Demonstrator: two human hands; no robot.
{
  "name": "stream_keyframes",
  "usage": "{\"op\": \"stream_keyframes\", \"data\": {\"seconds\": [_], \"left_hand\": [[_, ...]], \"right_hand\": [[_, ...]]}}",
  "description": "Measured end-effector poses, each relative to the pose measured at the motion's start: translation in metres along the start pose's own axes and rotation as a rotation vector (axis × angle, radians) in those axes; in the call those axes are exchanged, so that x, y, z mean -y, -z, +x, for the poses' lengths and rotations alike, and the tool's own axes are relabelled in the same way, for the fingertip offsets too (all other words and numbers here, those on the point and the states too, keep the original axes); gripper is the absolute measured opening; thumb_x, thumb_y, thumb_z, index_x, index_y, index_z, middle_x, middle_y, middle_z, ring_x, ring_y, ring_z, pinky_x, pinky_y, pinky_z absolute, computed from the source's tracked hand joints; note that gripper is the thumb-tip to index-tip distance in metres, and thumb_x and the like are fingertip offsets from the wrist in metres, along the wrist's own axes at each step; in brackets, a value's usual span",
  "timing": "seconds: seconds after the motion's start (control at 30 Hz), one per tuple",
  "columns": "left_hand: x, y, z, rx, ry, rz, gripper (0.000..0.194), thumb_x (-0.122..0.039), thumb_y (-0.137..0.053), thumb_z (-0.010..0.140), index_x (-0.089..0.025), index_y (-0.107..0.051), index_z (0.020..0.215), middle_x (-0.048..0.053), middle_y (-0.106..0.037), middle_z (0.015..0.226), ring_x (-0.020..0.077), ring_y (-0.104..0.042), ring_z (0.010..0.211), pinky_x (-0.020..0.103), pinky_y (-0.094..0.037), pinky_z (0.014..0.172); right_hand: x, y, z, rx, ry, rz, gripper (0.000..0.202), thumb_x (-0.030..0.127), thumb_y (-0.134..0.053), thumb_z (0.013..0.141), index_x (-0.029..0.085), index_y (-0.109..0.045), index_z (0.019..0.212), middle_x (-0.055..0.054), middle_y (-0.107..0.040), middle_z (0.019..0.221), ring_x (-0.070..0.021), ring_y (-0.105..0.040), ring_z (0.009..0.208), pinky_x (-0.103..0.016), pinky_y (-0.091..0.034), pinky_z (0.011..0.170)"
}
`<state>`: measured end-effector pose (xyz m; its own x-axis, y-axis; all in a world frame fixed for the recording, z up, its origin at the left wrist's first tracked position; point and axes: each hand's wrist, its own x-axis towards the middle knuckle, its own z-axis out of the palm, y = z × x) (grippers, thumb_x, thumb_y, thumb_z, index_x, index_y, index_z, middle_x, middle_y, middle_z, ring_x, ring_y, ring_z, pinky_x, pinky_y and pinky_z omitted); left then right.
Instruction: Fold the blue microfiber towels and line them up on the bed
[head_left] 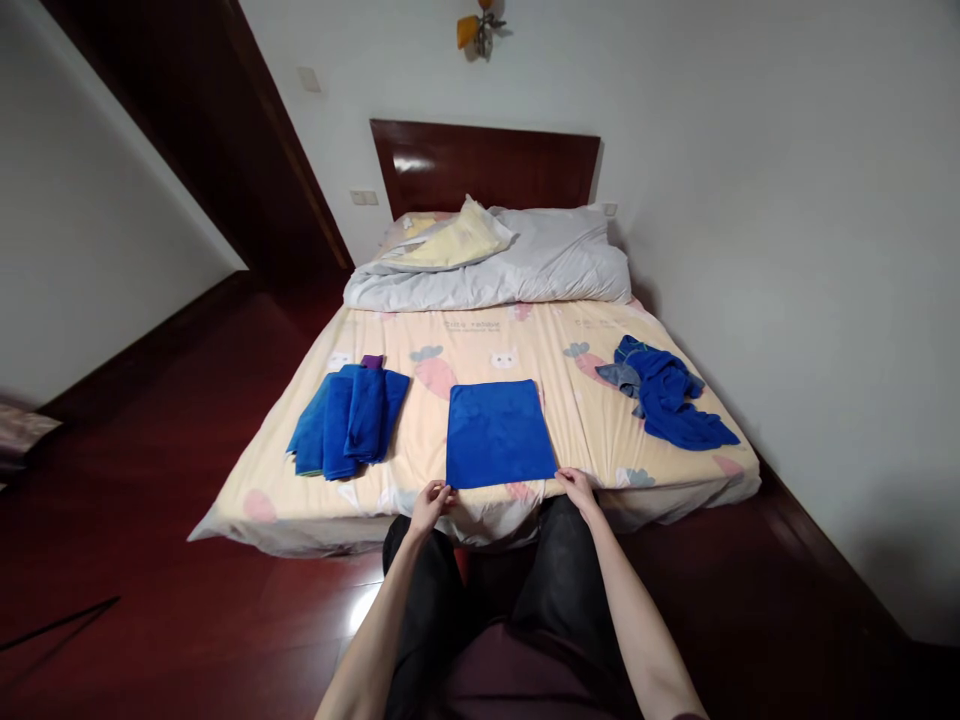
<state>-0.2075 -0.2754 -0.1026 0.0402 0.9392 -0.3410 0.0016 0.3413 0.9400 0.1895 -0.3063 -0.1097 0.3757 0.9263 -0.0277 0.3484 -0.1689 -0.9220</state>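
Observation:
A blue cloth (501,434) lies spread out flat near the front edge of the bed. My left hand (431,503) pinches its near left corner, and my right hand (576,488) pinches its near right corner. To the left, several folded blue cloths (349,420) lie overlapping, with a small purple piece at their far end. A crumpled heap of blue cloths (671,398), with some greyish-blue fabric in it, rests on the right side of the bed.
The bed (487,345) has a peach sheet with carrot and rabbit prints. A grey quilt (555,255) and a pale yellow cloth (461,238) lie by the dark headboard (487,165). A white wall stands close on the right.

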Motion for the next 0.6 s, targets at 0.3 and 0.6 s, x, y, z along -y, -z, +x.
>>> {"op": "stream_keyframes", "data": {"seconds": [0.3,0.6], "left_hand": [[-0.008,0.019,-0.004,0.024,-0.001,0.144,0.061,-0.079,-0.072,0.067,-0.022,-0.058,0.081,0.005,-0.074,0.072,0.0253,-0.075,0.074,0.039,-0.058,0.070],[0.010,0.031,-0.023,-0.006,-0.084,0.124,0.065,-0.079,-0.078,0.062,-0.018,-0.062,0.079,0.005,-0.071,0.070,0.0207,-0.069,0.068,0.035,-0.055,0.071]], "right_hand": [[0.005,0.005,-0.031,-0.026,0.071,-0.038,0.039,0.061,-0.065,0.079,0.023,-0.073,0.078,-0.012,-0.079,0.093,-0.0319,-0.073,0.096,-0.047,-0.056,0.094],[-0.003,0.006,-0.081,0.067,0.110,-0.055,0.037,0.056,-0.060,0.094,0.023,-0.072,0.106,-0.007,-0.079,0.078,-0.0297,-0.077,0.083,-0.043,-0.057,0.090]]}}
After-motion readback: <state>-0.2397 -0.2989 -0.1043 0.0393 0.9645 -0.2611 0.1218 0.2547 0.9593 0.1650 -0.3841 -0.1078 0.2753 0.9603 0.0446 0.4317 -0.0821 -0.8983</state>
